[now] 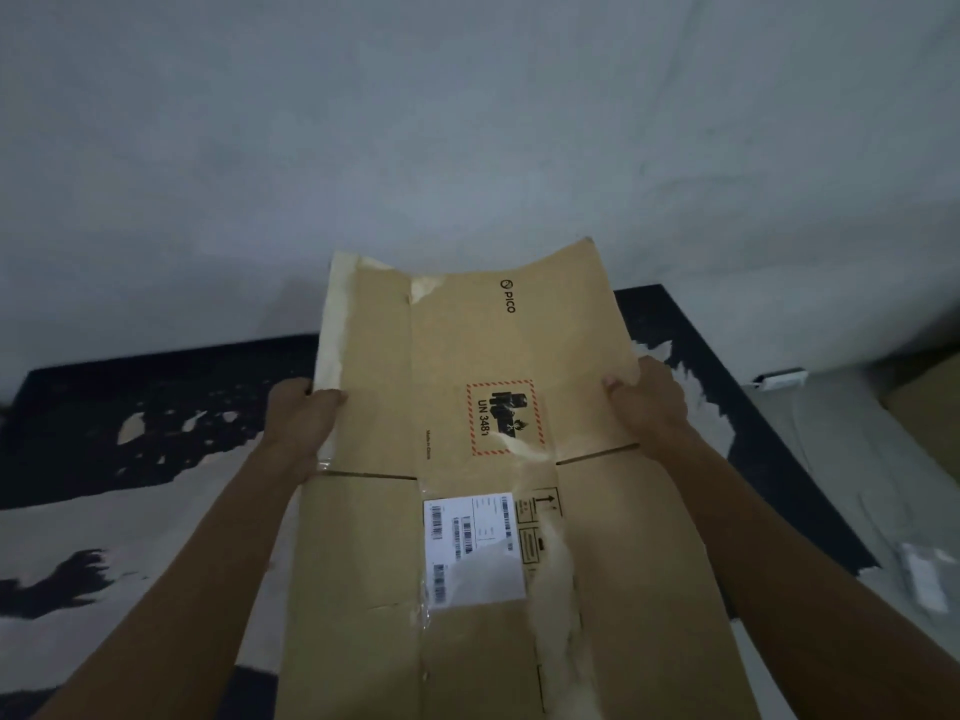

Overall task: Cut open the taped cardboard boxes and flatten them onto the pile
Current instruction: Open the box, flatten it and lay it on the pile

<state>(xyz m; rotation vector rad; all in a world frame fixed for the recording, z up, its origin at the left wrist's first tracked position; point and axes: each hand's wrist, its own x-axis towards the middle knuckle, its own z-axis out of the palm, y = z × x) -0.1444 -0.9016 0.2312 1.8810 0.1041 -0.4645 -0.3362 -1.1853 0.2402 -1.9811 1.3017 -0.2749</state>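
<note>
Both hands grasp a flattened cardboard box (483, 459): left hand (304, 418) grips its left edge, right hand (644, 402) its right edge.

Tan cardboard box (467, 356) bears a red-hatched black label (503, 417) and white barcode sticker (474, 548).

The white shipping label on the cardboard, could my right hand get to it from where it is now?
Probably yes. The right hand grips the flattened box at its right edge, and the white label lies uncovered on the same face, nearer the body. It would have to let go first, leaving the left hand holding alone.
</note>
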